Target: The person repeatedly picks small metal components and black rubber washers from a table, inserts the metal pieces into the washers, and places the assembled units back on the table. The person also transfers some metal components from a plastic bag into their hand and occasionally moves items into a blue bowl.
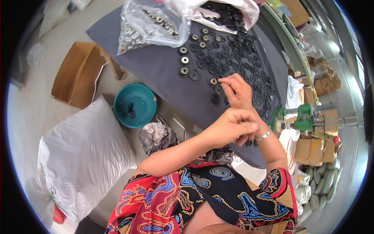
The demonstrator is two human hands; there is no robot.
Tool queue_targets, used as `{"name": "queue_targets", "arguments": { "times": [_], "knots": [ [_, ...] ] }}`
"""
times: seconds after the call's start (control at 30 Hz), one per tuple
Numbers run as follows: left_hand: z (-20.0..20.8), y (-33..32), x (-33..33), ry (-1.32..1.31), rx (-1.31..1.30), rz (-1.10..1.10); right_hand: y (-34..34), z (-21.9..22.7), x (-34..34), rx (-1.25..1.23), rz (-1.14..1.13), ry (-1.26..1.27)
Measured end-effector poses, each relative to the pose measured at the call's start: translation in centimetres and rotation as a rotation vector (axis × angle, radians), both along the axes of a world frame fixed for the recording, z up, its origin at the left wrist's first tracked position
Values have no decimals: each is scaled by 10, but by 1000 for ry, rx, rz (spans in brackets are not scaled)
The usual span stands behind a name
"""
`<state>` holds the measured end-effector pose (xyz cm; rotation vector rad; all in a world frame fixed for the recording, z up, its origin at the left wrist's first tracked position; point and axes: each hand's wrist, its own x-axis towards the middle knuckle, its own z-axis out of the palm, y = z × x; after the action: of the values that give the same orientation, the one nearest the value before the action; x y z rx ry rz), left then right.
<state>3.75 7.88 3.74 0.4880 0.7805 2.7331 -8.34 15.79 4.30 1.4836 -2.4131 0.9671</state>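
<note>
A small part is pinched between thumb and fingertips of the right hand [237,90], held just above the dark cloth [163,74]; what exactly is pinched is too small to tell, though it looks like one of the metal bearings. The left hand [230,125] is curled with its fingers drawn together nearer the body, over the cloth's near edge; whether anything is held inside it cannot be told. A bangle [263,135] is worn on the right wrist.

Just beside the right fingertips a black washer with a silver centre [212,81] lies on the cloth, and more of these fitted pieces [184,60] are laid in a loose column beyond it. To the right, many plain black washers [249,66] are spread flat in rows. At the far edge a clear bag [150,24] of metal bearings is lying, and beside it a white bag [218,11] of black washers.

The step in hand is judged to be the seating of a bearing into a washer. For the next move, the pinched part would need to be centred over an unfilled washer and pressed square.

A teal bowl [135,105] is on the floor to the left, with a cardboard box [76,74] and a white sack [83,156] near it. A green press [306,117] is seen at the right.
</note>
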Motion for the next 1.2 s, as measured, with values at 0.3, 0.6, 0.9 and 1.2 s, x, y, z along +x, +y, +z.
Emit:
{"name": "queue_targets", "arguments": {
  "times": [0.3, 0.6, 0.9, 1.2],
  "knots": [
    [-4, 18, -3, 61, -39, -100, 11, 7, -13, 43, -33, -104],
    [-8, 18, -11, -25, -14, -1, -1, -21, -20, 377, -50, 157],
    [-10, 17, -15, -58, -3, 40, -24, -29, -17, 395, 75, 251],
    [-11, 14, -11, -21, -32, -9, 17, -17, -14, 351, 17, 190]
  ]
}}
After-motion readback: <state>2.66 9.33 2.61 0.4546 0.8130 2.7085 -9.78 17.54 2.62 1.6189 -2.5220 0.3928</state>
